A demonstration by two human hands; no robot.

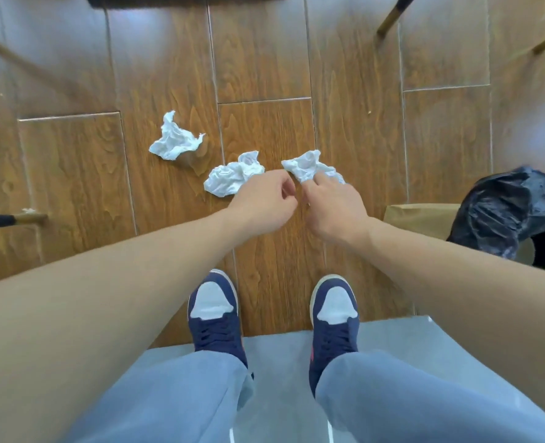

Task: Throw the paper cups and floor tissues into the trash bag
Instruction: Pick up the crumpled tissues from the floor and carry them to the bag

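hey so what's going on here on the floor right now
A person is bent over a wood floor picking up crumpled tissues. The right hand is pinching the right tissue; the left hand is at the edge of the middle tissue. A third tissue lies untouched further left. The black trash bag sits open at the right. No paper cups are in view.

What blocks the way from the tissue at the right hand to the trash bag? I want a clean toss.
Nothing visible does. The right hand touches the right tissue; the black trash bag sits open farther right, with bare wood floor between. A brown paper item lies beside the bag, low and flat.
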